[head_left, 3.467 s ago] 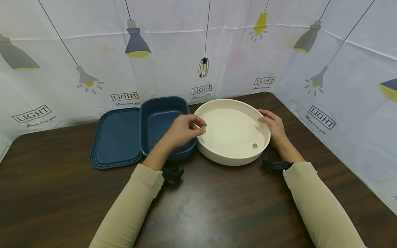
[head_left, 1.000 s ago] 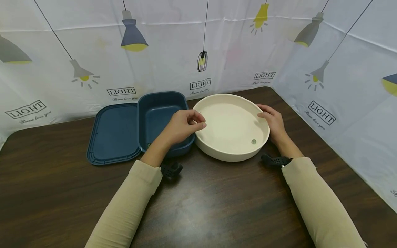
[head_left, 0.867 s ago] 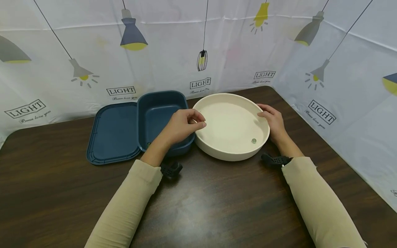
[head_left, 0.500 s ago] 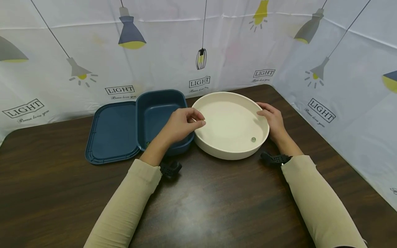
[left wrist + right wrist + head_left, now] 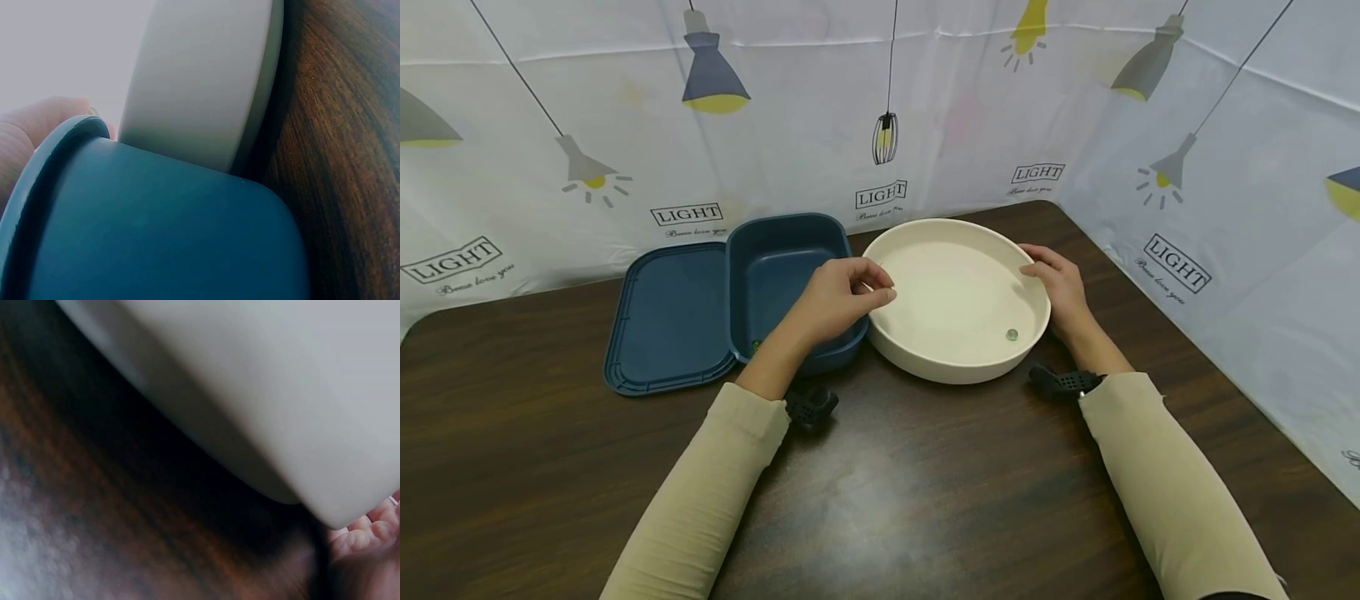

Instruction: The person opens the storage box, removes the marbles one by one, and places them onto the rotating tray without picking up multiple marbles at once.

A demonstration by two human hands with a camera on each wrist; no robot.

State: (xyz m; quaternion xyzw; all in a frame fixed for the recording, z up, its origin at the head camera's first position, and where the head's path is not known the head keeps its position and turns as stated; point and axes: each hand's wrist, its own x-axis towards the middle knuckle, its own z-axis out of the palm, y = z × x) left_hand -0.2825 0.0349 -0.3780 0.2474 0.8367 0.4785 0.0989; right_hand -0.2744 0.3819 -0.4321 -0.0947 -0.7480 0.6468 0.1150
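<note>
A round cream tray [image 5: 955,292] with a raised wall sits on the table, and a greenish glass marble [image 5: 1012,335] lies inside near its right front. My right hand [image 5: 1063,292] grips the tray's right rim; the right wrist view shows its fingers [image 5: 369,531] by the wall. My left hand [image 5: 838,296] reaches over a blue box [image 5: 767,283], with curled fingers and thumb pinched at the tray's left rim. The yellowish marble seen earlier in that pinch is hidden now. Another small marble [image 5: 756,344] shows in the box's front left corner, beside the left wrist.
A blue lid [image 5: 670,317] lies flat left of the box, against its side. The box and tray stand side by side near the back of the dark wooden table [image 5: 880,500]. White sheets [image 5: 805,108] printed with lamps hang behind and at right.
Since the earliest frame, the yellowish marble between my left fingertips has gone out of sight. The whole scene shifts slightly up in view. Both hands keep nearly the same places.
</note>
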